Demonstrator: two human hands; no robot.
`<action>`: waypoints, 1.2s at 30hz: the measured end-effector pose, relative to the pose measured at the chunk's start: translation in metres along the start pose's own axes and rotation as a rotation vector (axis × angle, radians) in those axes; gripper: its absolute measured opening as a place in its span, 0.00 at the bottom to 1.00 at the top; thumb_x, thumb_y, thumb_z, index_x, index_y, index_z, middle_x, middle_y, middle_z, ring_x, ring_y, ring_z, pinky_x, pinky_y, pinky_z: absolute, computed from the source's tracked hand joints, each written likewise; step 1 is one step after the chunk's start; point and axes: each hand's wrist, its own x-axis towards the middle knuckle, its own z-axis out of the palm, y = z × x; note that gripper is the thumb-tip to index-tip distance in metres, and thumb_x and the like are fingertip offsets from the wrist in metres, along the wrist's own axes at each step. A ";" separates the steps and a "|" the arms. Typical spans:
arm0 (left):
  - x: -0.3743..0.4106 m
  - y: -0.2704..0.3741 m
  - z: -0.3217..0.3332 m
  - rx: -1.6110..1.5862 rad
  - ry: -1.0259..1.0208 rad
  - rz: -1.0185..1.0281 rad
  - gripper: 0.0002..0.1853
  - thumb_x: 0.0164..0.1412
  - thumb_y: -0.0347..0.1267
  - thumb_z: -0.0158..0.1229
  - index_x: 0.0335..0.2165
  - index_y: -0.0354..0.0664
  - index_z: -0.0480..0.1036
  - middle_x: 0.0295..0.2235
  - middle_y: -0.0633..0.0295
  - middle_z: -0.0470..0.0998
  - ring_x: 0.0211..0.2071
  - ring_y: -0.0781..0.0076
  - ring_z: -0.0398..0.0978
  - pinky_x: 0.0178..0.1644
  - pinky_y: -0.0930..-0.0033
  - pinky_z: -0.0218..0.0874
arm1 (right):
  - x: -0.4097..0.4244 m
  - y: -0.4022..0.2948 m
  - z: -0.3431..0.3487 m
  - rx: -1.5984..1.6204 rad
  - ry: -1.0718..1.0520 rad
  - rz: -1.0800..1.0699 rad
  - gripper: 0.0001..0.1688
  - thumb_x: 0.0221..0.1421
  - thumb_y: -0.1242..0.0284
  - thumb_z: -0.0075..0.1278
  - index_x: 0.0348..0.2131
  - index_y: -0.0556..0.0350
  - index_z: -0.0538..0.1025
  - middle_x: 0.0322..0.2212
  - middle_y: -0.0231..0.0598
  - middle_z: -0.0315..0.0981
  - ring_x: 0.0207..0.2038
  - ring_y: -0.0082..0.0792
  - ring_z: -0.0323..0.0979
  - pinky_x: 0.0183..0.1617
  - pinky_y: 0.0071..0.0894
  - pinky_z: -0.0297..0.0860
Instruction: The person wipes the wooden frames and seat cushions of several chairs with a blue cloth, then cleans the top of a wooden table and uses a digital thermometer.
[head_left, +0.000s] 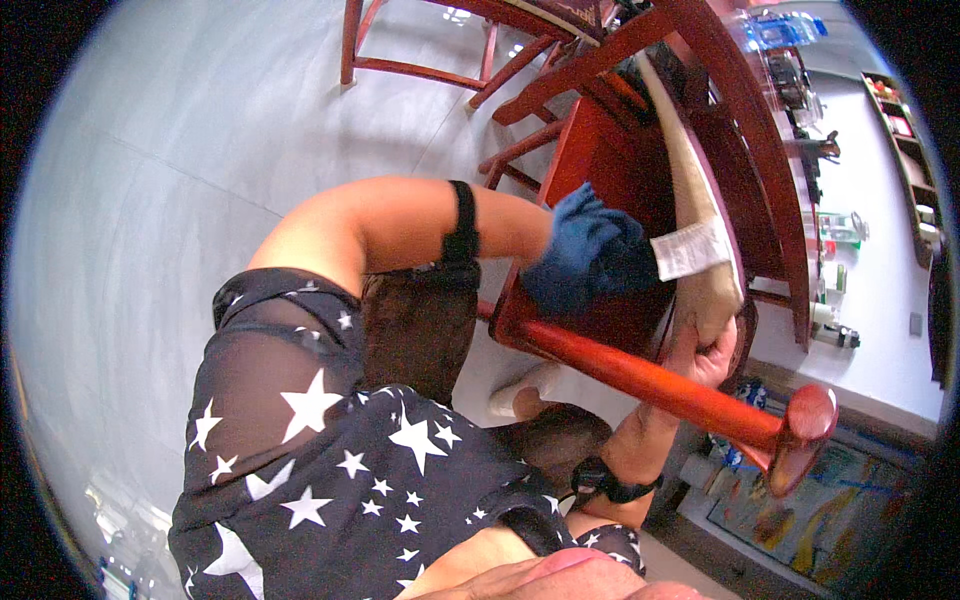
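Note:
My left hand (541, 244) is at a bunched dark blue cloth (581, 247), which hides its fingers, over the seat of a red wooden chair (600, 161). My right hand (709, 352) grips the near end of a seat cushion (686, 172), thin and beige underneath with a dark red edge. The cushion is tipped up on its side above the seat, and a white fabric label (691, 251) hangs from it beside the cloth. A round red chair rail (645, 375) runs below my right hand and crosses in front of my forearm.
Another red wooden chair (420, 71) stands on the grey floor (172, 150) beyond. Along the right runs a red wooden edge (780, 187), with bottles such as a blue plastic one (784, 31) past it. A framed colourful panel (817, 495) lies at lower right.

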 end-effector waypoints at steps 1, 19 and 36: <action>-0.013 -0.002 -0.005 -0.011 0.018 -0.006 0.18 0.45 0.37 0.66 0.36 0.40 0.75 0.34 0.58 0.78 0.35 0.64 0.75 0.43 0.66 0.67 | 0.002 0.004 0.004 -0.015 -0.042 0.003 0.27 0.55 0.72 0.55 0.51 0.66 0.66 0.45 0.40 0.70 0.47 0.32 0.68 0.54 0.30 0.61; -0.183 0.055 -0.047 0.029 0.949 -0.204 0.15 0.38 0.44 0.66 0.15 0.52 0.68 0.16 0.67 0.68 0.21 0.67 0.68 0.29 0.67 0.59 | -0.025 0.090 0.053 -0.647 -0.370 -0.194 0.22 0.44 0.73 0.53 0.43 0.53 0.73 0.41 0.46 0.72 0.46 0.48 0.68 0.53 0.43 0.62; -0.007 0.108 -0.009 0.009 0.581 0.062 0.10 0.48 0.29 0.55 0.33 0.40 0.70 0.28 0.53 0.72 0.30 0.48 0.72 0.32 0.56 0.64 | -0.085 0.045 0.003 0.295 -0.883 0.232 0.35 0.52 0.70 0.56 0.57 0.58 0.61 0.55 0.39 0.60 0.57 0.29 0.59 0.63 0.37 0.55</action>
